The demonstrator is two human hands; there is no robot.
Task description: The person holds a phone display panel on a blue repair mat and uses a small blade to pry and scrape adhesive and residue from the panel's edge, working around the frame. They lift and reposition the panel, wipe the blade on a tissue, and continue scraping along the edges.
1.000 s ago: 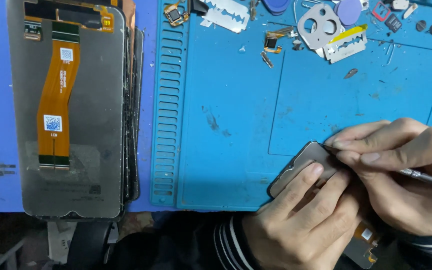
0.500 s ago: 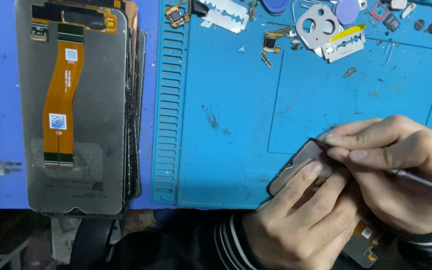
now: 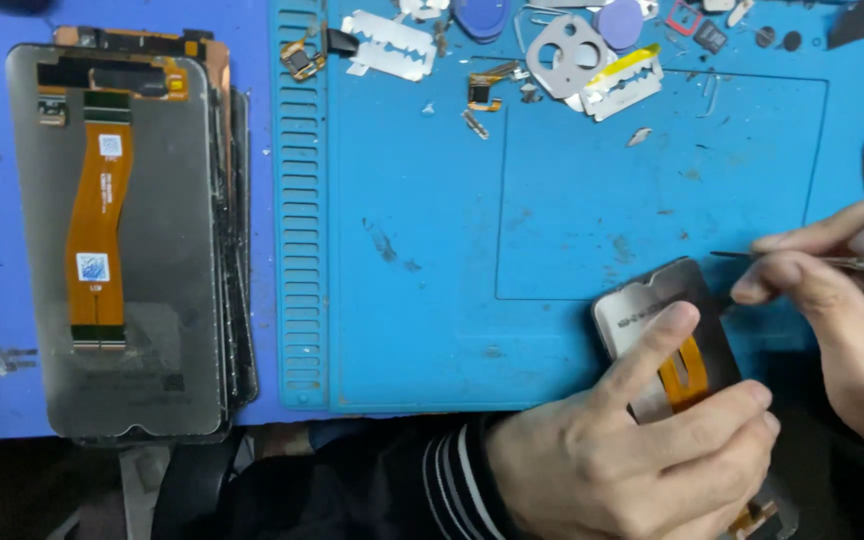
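My left hand (image 3: 632, 450) presses down on a phone screen panel (image 3: 652, 300) lying back-up on the blue work mat (image 3: 432, 300), its fingers spread over the orange flex cable (image 3: 690, 375). My right hand (image 3: 842, 300) holds thin metal tweezers (image 3: 802, 260) just above and to the right of the panel's top corner, the tip clear of the panel.
A stack of grey screen panels with an orange flex cable (image 3: 122, 240) lies at the left. Razor blades (image 3: 390, 42), a grey camera bezel (image 3: 572, 52), small flex parts (image 3: 487, 88) and round blue picks (image 3: 480, 14) are scattered along the mat's far edge.
The view has shifted left. My right hand has lifted off the panel's corner and drawn back to the right with the tweezers; my left hand stays pressed on the panel.
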